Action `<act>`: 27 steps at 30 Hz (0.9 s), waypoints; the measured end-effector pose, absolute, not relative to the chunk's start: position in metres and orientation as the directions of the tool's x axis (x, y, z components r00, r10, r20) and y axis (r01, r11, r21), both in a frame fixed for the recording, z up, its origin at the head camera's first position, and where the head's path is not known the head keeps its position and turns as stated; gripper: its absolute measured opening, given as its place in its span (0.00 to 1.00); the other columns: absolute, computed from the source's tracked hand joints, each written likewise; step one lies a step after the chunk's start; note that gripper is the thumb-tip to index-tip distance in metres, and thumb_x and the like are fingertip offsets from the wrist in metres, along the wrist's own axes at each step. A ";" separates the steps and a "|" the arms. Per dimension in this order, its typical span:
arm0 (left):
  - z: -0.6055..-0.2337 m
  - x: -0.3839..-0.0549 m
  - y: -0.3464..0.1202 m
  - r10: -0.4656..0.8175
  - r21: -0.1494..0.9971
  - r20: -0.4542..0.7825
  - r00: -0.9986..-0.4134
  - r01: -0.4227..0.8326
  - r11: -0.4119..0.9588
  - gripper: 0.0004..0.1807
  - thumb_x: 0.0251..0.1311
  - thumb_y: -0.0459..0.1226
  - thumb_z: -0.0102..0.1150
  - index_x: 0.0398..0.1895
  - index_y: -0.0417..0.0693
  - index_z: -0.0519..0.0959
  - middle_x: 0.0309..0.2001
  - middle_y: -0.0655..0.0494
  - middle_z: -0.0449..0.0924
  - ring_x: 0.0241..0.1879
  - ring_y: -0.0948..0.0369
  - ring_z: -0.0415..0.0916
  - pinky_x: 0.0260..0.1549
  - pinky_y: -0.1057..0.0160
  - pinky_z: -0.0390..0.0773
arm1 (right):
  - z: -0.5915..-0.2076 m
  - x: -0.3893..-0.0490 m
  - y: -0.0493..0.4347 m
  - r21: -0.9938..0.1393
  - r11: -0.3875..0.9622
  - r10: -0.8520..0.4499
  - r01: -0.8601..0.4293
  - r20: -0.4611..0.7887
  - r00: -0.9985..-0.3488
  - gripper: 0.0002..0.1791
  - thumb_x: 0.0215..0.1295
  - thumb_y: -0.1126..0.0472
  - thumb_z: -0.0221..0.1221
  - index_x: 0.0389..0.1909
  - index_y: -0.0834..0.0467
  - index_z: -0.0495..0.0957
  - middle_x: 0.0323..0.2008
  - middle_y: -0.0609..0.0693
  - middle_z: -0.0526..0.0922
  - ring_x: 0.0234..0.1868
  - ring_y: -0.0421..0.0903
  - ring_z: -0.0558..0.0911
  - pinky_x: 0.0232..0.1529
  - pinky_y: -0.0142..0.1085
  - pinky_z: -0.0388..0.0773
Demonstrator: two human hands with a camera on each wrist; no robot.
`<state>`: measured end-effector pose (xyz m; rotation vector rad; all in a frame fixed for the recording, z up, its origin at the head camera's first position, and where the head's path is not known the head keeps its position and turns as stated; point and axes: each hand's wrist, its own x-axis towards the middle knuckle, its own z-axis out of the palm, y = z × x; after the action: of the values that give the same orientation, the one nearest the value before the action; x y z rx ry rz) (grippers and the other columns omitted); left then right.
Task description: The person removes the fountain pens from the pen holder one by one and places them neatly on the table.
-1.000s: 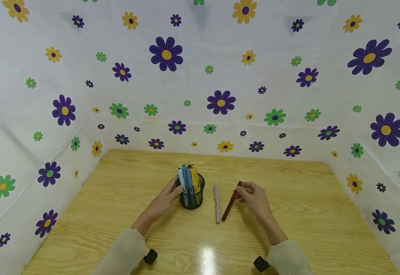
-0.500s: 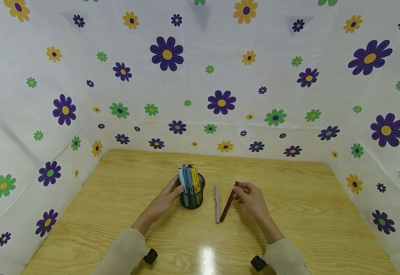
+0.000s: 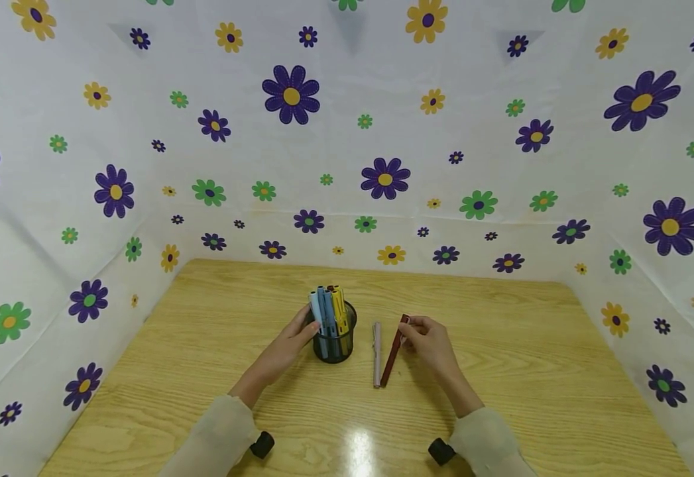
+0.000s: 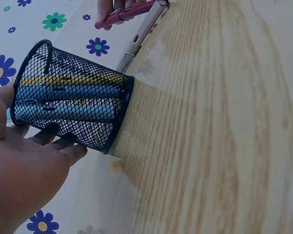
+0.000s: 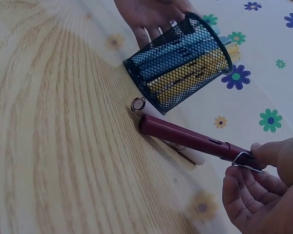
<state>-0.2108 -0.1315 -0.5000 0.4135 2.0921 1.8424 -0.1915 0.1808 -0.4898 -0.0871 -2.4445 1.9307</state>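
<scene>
**Across the counter (image 3: pixel 537 344), a held pen cup (image 3: pixel 333 350) and a pinched dark red pen (image 3: pixel 394 354)**

At the left, a pale left sleeve (image 3: pixel 215 430) with a black block (image 3: pixel 262 445) at its cuff leads to the left hand (image 3: pixel 290 340). Its grip curves round the side of the pen cup, the thumb near the rim. The cup is black mesh and stands upright, with capped pens inside: light blue pens (image 3: pixel 314 308) nearest the hand, darker blue pens (image 3: pixel 327 313) next, yellow pens (image 3: pixel 339 310) at the right, and a dark red tip (image 3: pixel 331 288) among them.

Just right of the cup, and apart from it, a pale pink pen (image 3: pixel 376 358) lies on the counter, pointing away from the person. Beside it slants the dark red pen, its lower end close by the pink pen's near end; whether the two touch, I cannot tell. Its upper end, with the clip, is in the right hand (image 3: pixel 433 341), whose grip pinches it between thumb and fingers.

At the far right are the right sleeve (image 3: pixel 486 437) and a second black block (image 3: pixel 441 452). A white flowered sheet (image 3: pixel 323 146) spans the back and both sides.
</scene>
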 end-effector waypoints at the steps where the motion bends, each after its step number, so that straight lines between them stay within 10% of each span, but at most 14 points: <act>1: -0.500 -0.211 -0.131 0.421 0.992 -0.049 -0.906 0.005 0.125 0.41 0.81 0.53 0.45 0.86 0.55 0.40 0.83 0.47 0.39 0.81 0.49 0.39 0.76 0.44 0.50 | -0.490 -0.193 0.180 -0.972 0.231 0.069 0.035 -0.019 -0.997 0.17 0.74 0.64 0.62 0.56 0.73 0.78 0.37 0.59 0.86 0.35 0.53 0.85 0.37 0.38 0.85; 27: -0.500 -0.211 -0.130 0.410 0.994 -0.033 -0.911 0.015 0.112 0.40 0.82 0.50 0.45 0.86 0.53 0.40 0.83 0.46 0.40 0.81 0.49 0.40 0.76 0.45 0.51 | -0.496 -0.203 0.163 -0.910 0.406 0.113 0.078 -0.034 -0.993 0.20 0.71 0.63 0.64 0.55 0.75 0.80 0.36 0.60 0.88 0.30 0.50 0.86 0.27 0.32 0.79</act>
<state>-0.2107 -0.1298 -0.5004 0.4174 2.0949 1.8656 -0.2034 0.1631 -0.4962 -0.1772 -2.6068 1.6845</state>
